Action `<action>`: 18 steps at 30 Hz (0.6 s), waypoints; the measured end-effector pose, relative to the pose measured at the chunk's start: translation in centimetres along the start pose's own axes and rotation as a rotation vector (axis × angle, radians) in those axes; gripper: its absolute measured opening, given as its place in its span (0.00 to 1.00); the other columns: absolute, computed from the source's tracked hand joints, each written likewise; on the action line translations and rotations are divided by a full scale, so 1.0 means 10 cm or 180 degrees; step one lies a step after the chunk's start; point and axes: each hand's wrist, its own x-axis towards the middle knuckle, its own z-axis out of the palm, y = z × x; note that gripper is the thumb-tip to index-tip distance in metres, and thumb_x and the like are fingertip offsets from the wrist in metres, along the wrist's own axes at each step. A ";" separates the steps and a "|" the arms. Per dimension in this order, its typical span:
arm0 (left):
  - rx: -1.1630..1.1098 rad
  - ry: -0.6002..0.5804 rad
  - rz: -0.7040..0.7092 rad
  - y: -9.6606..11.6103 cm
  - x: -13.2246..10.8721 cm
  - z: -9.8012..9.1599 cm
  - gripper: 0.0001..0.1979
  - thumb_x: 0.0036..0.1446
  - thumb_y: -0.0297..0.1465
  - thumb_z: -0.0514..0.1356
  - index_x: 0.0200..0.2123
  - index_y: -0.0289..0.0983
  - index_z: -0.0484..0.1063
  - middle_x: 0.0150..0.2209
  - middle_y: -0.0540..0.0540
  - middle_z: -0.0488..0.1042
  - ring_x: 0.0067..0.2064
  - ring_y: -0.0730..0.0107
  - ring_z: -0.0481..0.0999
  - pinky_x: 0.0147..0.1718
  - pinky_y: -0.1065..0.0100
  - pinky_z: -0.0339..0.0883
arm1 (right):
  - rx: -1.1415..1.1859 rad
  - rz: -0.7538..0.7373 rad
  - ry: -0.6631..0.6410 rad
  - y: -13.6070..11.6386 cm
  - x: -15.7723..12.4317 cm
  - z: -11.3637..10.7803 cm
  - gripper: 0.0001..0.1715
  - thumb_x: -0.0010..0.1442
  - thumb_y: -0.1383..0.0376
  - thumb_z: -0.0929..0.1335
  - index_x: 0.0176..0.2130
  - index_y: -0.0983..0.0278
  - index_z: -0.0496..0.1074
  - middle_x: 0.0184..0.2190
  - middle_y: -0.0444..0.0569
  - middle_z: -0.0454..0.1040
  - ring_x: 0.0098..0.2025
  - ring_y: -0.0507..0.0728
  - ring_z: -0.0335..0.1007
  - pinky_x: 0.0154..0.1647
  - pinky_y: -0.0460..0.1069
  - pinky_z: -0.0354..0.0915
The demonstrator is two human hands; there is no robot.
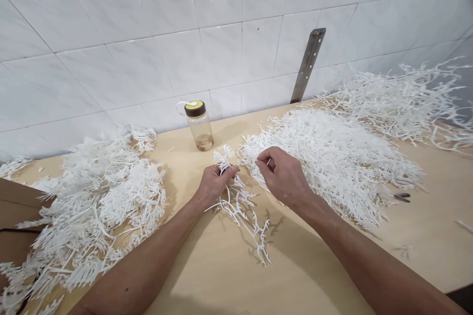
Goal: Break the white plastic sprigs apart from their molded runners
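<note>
My left hand is closed around a white branching plastic stem, its bare forked twigs hanging down toward me. A tuft of small white sprigs sticks out above the fingers of that hand. To the right, my right hand has thumb and forefinger pinched together; anything between the tips is too small to make out. It hovers at the near left edge of a heap of loose white sprigs.
At left lies a pile of fuller white branches beside a brown box. A clear bottle with a dark lid stands by the tiled wall. Bare branches lie far right; a small dark tool rests nearby. A metal bracket leans upright.
</note>
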 end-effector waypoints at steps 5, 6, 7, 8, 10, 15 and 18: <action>0.0027 -0.0014 0.0074 -0.02 0.01 0.00 0.20 0.49 0.46 0.66 0.21 0.35 0.70 0.18 0.53 0.61 0.22 0.76 0.59 0.21 0.73 0.53 | -0.0292 0.0054 -0.0028 0.06 0.02 0.00 0.08 0.62 0.67 0.64 0.35 0.64 0.72 0.37 0.51 0.75 0.29 0.54 0.68 0.34 0.50 0.61; 0.0056 -0.0009 0.0082 -0.01 0.01 0.00 0.20 0.49 0.46 0.66 0.21 0.34 0.70 0.18 0.53 0.61 0.22 0.76 0.59 0.21 0.73 0.53 | -0.0172 0.0066 -0.0213 0.03 0.01 0.02 0.09 0.62 0.65 0.64 0.35 0.64 0.73 0.35 0.50 0.76 0.29 0.54 0.68 0.34 0.50 0.61; 0.0088 0.0000 0.0095 -0.01 0.01 0.01 0.20 0.49 0.46 0.66 0.21 0.34 0.70 0.18 0.53 0.61 0.22 0.76 0.59 0.21 0.73 0.54 | -0.0042 0.0086 -0.0415 0.00 -0.01 0.05 0.10 0.62 0.64 0.64 0.34 0.63 0.74 0.33 0.49 0.76 0.29 0.54 0.69 0.34 0.50 0.62; 0.0120 0.0011 0.0113 0.00 0.00 0.01 0.20 0.49 0.46 0.66 0.21 0.34 0.70 0.18 0.53 0.62 0.22 0.76 0.60 0.22 0.73 0.55 | 0.0075 0.0110 -0.0609 -0.03 -0.03 0.08 0.10 0.62 0.63 0.65 0.34 0.62 0.75 0.31 0.48 0.77 0.30 0.54 0.69 0.34 0.49 0.62; 0.0164 0.0011 0.0167 0.00 -0.01 0.03 0.20 0.49 0.46 0.66 0.21 0.34 0.71 0.19 0.52 0.64 0.23 0.75 0.61 0.23 0.72 0.56 | 0.0242 0.0190 -0.0893 -0.09 -0.07 0.13 0.11 0.62 0.62 0.65 0.32 0.61 0.75 0.29 0.46 0.76 0.29 0.54 0.69 0.31 0.48 0.61; 0.0149 0.0029 0.0220 -0.02 -0.02 0.05 0.19 0.48 0.45 0.66 0.23 0.33 0.73 0.20 0.52 0.67 0.24 0.74 0.63 0.24 0.72 0.58 | 0.0423 0.0521 -0.1101 -0.12 -0.10 0.20 0.11 0.59 0.63 0.66 0.29 0.62 0.75 0.20 0.42 0.72 0.20 0.51 0.60 0.24 0.47 0.56; 0.0174 0.0021 0.0227 -0.03 -0.02 0.06 0.19 0.49 0.45 0.66 0.23 0.33 0.73 0.20 0.52 0.66 0.24 0.75 0.63 0.25 0.72 0.58 | 0.0439 0.0590 -0.1103 -0.10 -0.10 0.22 0.12 0.59 0.63 0.65 0.27 0.62 0.74 0.19 0.41 0.70 0.20 0.51 0.59 0.23 0.47 0.55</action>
